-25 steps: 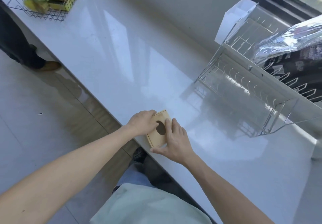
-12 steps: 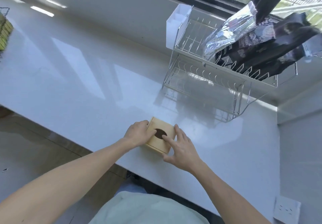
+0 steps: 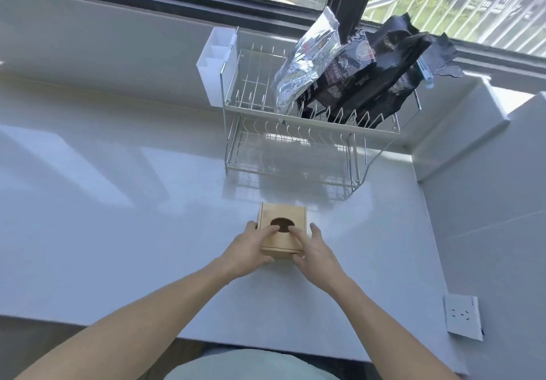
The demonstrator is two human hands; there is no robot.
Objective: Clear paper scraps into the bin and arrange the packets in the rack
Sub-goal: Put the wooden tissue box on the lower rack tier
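A small wooden box bin (image 3: 286,212) with an oval hole in its lid stands on the white counter (image 3: 124,208). My left hand (image 3: 251,251) grips its left side, with fingers reaching over the lid to the hole. From the right, my right hand (image 3: 316,251) holds the box, one finger at the hole's edge. Beyond the box stands a two-tier wire rack (image 3: 295,155). In its upper tier lean a silver packet (image 3: 304,63) and black packets (image 3: 372,75). No paper scraps show.
A white plastic cutlery holder (image 3: 215,66) hangs on the rack's left end. A window runs along the back wall. The counter ends at a wall on the right, where a white power socket (image 3: 462,317) sits.
The view has swung right and up, bringing the rack and window into full view. The box now stands squarer to me and farther from the counter's front edge, both hands still on it.
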